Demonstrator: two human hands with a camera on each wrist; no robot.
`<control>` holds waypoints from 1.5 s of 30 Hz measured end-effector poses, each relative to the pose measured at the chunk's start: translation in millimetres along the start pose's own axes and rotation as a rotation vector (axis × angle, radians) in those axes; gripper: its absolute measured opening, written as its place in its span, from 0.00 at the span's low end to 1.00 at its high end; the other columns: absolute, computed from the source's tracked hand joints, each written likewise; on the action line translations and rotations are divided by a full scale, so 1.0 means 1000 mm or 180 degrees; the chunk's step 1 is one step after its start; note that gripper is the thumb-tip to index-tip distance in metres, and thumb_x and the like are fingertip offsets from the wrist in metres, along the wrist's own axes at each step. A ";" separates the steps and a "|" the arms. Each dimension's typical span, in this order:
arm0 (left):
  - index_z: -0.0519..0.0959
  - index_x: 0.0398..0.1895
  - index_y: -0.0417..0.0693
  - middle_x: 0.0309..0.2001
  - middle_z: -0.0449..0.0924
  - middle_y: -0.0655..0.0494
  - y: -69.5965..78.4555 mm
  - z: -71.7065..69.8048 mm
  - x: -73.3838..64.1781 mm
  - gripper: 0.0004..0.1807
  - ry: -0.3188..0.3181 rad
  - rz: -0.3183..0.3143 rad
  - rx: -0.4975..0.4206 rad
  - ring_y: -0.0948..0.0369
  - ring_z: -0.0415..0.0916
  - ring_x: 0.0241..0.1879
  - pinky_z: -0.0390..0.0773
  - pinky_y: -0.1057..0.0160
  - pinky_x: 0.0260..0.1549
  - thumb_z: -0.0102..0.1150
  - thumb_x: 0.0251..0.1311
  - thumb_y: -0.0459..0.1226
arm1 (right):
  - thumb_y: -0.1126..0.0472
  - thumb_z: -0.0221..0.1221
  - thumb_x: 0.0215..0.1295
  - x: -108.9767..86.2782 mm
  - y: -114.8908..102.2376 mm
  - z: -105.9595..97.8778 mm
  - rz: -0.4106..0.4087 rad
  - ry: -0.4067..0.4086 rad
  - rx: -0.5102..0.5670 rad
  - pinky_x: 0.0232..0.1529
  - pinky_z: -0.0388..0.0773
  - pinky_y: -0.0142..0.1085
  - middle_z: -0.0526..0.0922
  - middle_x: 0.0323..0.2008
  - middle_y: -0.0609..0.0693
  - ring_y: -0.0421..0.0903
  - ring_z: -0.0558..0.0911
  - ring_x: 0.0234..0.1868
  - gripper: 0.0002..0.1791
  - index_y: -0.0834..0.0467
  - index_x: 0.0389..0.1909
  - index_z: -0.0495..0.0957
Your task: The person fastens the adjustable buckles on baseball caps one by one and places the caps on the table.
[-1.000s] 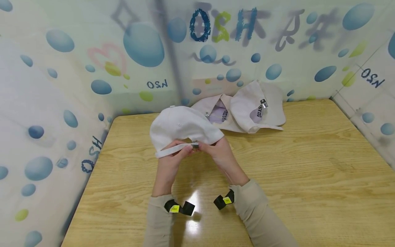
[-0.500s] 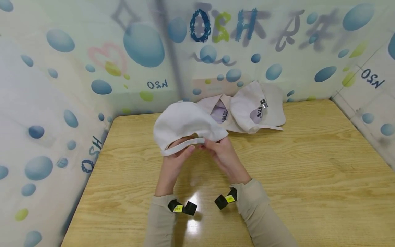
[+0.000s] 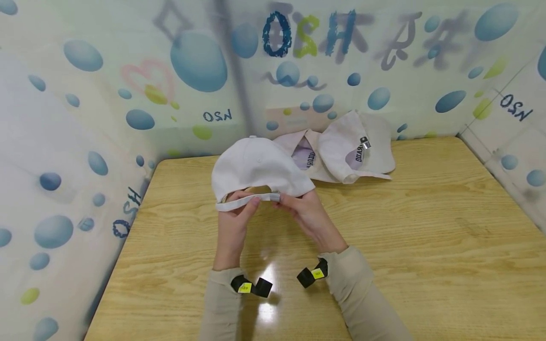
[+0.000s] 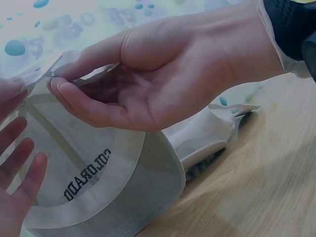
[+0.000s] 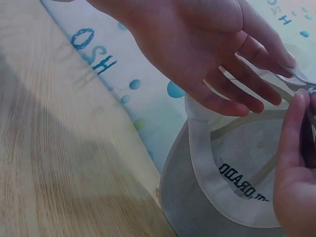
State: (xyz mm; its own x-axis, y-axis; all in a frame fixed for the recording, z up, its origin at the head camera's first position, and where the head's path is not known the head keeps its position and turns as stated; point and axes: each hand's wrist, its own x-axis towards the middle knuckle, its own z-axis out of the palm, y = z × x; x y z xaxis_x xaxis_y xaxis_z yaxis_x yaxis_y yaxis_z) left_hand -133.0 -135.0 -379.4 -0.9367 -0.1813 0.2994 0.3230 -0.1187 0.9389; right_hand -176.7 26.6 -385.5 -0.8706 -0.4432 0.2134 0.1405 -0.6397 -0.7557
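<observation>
A white baseball cap is held up over the table, its back opening and strap toward me. My left hand pinches the middle of the back strap, thumb on the near side. At the strap's right end, my right hand pinches it between thumb and index finger, its other fingers loosely spread in the right wrist view. That view and the left wrist view look into the cap, where dark COLORADO lettering shows through beside the brim. The strap's buckle is mostly hidden by the fingers.
Two more pale caps, a pinkish one and one with a metal buckle, lie against each other at the table's back edge. A wall sheet printed with blue bubbles stands behind the wooden table.
The cap has risen slightly and shifted right. The metal buckle seen between the thumbs one second ago is now covered. My left thumb left the strap, then came back onto it.
</observation>
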 end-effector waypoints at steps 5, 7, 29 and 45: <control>0.75 0.28 0.40 0.29 0.72 0.55 -0.001 0.000 0.000 0.06 -0.0032 -0.0016 0.0058 0.63 0.64 0.28 0.65 0.68 0.29 0.61 0.52 0.34 | 0.80 0.48 0.58 0.000 0.001 0.000 -0.0012 0.0051 -0.0056 0.37 0.77 0.32 0.71 0.37 0.55 0.46 0.77 0.35 0.17 0.61 0.46 0.65; 0.75 0.28 0.40 0.29 0.71 0.55 -0.001 0.000 0.000 0.06 -0.0032 -0.0023 0.0071 0.63 0.64 0.28 0.65 0.68 0.29 0.61 0.53 0.34 | 0.79 0.49 0.58 0.001 0.002 0.001 -0.0006 0.0072 -0.0076 0.37 0.77 0.33 0.71 0.38 0.55 0.46 0.77 0.35 0.18 0.61 0.47 0.64; 0.74 0.26 0.45 0.31 0.75 0.55 -0.004 0.001 0.000 0.05 -0.0148 -0.0029 -0.0036 0.63 0.67 0.29 0.67 0.68 0.30 0.61 0.52 0.32 | 0.78 0.49 0.58 0.003 0.004 0.003 0.0028 0.0004 -0.0146 0.40 0.76 0.34 0.69 0.42 0.56 0.47 0.76 0.38 0.20 0.60 0.50 0.64; 0.76 0.28 0.38 0.32 0.76 0.51 -0.005 0.002 0.001 0.06 -0.0322 0.0012 0.0105 0.58 0.70 0.32 0.70 0.65 0.31 0.61 0.53 0.34 | 0.77 0.52 0.57 0.002 0.005 0.004 0.0032 0.0013 -0.0217 0.38 0.76 0.34 0.71 0.41 0.56 0.46 0.76 0.36 0.19 0.60 0.49 0.64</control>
State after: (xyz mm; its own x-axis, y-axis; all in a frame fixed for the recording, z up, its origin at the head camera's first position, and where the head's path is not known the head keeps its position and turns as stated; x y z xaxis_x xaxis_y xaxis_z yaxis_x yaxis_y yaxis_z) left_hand -135.5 -132.1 -383.4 -0.9449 -0.0820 0.3170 0.3236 -0.0856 0.9423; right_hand -175.7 20.0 -386.5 -0.8713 -0.4468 0.2031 0.1170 -0.5909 -0.7982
